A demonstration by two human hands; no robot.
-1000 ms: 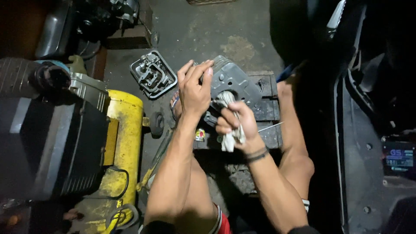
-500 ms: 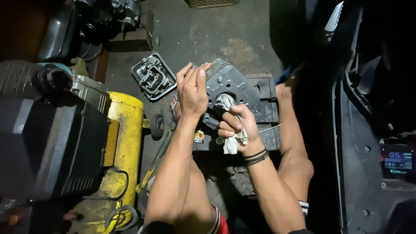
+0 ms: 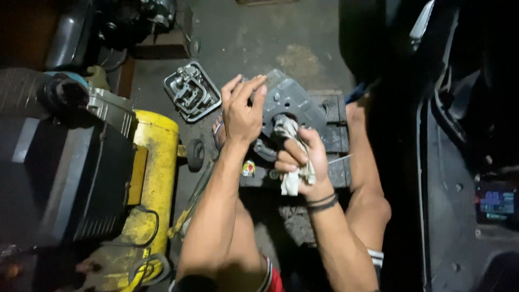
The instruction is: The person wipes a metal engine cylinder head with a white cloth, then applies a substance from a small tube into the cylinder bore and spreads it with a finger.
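Note:
A grey metal engine cover (image 3: pixel 294 103) lies tilted on a dark wooden pallet (image 3: pixel 334 136) on the floor. My left hand (image 3: pixel 241 112) rests on the cover's left edge, fingers spread, steadying it. My right hand (image 3: pixel 301 159) grips a dirty white rag (image 3: pixel 289 130) and presses it into a round opening in the cover. A black band circles my right wrist. My knees frame the pallet on both sides.
A yellow air-compressor tank (image 3: pixel 154 178) with a small black wheel (image 3: pixel 195 154) lies at left, beside a dark boxy machine (image 3: pixel 59 173). A second grey metal casting (image 3: pixel 192 92) lies on the concrete floor. A dark vehicle body (image 3: pixel 465 135) fills the right side.
My right hand with the rag has shifted slightly down and right on the cover. The left hand keeps its hold on the cover's edge.

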